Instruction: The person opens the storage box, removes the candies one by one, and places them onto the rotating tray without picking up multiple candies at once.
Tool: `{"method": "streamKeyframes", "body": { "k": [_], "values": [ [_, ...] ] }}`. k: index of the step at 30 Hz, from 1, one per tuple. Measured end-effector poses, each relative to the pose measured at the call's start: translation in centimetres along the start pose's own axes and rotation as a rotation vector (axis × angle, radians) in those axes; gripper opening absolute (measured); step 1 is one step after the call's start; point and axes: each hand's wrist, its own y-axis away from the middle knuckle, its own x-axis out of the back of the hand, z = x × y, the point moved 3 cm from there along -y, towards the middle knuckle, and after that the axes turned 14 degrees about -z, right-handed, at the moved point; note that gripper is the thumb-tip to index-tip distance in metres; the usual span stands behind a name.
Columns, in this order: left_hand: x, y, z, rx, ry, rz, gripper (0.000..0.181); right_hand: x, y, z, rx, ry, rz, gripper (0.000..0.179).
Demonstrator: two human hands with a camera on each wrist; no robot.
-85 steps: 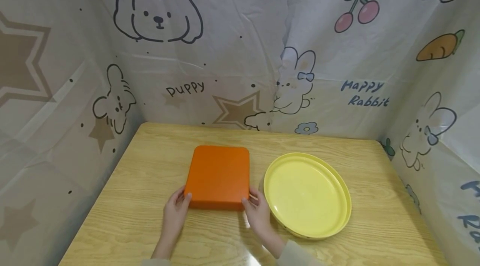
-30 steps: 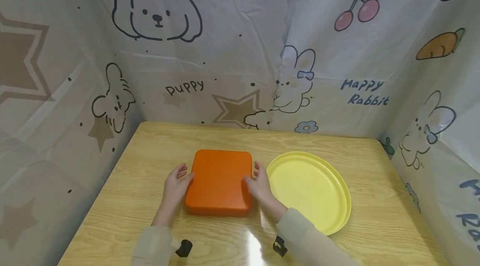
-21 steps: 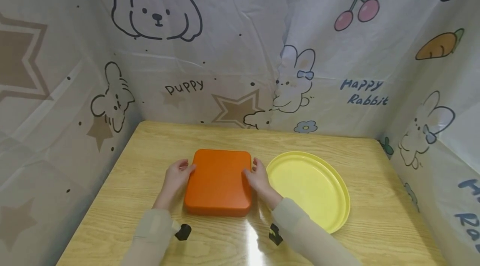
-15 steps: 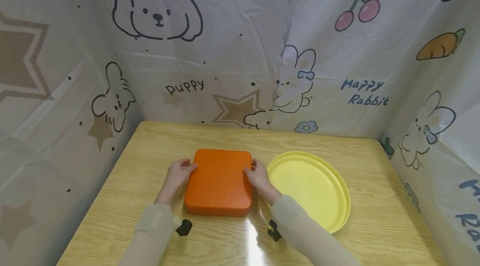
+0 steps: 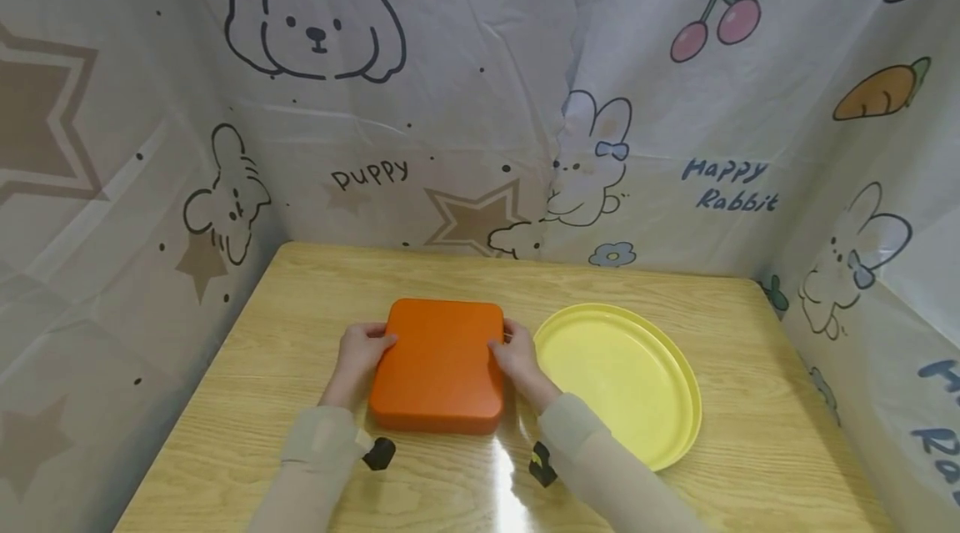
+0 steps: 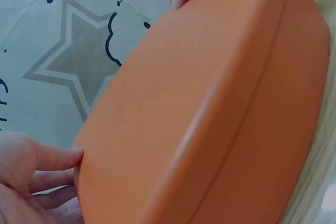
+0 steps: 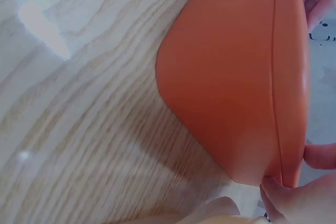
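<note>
A square orange box (image 5: 438,366) with rounded corners lies on the table. In the left wrist view its orange side (image 6: 273,103) carries a thin seam running parallel to the top edge. My left hand (image 5: 362,352) holds the box's left side, thumb on the top edge and fingers against the side. On the opposite side my right hand (image 5: 519,356) grips likewise; in the right wrist view its thumb and a finger (image 7: 275,192) pinch the upper part around the seam. The box looks closed, and its inside is hidden.
A round yellow tray-like piece (image 5: 618,383) with a raised rim sits just right of the box, partly under my right forearm. Wood-grain table (image 5: 300,299) surrounds both. A printed curtain (image 5: 480,116) encloses the back and sides.
Both hands have slid from the box's front corners back along its sides. The box sits slightly nearer. In the last half second my left fingers have come in against its side.
</note>
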Motion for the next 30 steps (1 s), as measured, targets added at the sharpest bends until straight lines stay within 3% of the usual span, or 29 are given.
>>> {"method": "streamKeyframes", "body": {
  "k": [5, 6, 8, 11, 13, 15, 30],
  "values": [
    [-0.3, 0.2, 0.5, 0.051, 0.012, 0.025, 0.033, -0.5, -0.6, 0.8, -0.054, 0.023, -0.021, 0.051],
    [-0.3, 0.3, 0.5, 0.057, 0.019, 0.029, 0.034, -0.6, -0.5, 0.6, -0.025, 0.033, -0.013, 0.051],
    [-0.3, 0.3, 0.5, 0.069, 0.046, 0.026, 0.034, -0.5, 0.8, -1.6, -0.025, 0.01, -0.024, 0.051],
    [-0.3, 0.3, 0.4, 0.091, 0.082, 0.015, 0.035, -0.1, 3.7, -6.8, -0.059, -0.071, -0.065, 0.054],
    [-0.3, 0.4, 0.4, 0.103, 0.102, 0.005, 0.036, 0.1, 5.5, -10.3, -0.14, -0.095, -0.084, 0.056],
    [-0.2, 0.0, 0.0, 0.108, 0.107, 0.0, 0.037, 0.2, 6.5, -12.0, -0.162, -0.095, -0.094, 0.058],
    [-0.3, 0.3, -0.2, 0.109, 0.222, -0.031, 0.041, 0.1, 6.9, -12.2, -0.221, -0.169, -0.112, 0.069]
  ]
}}
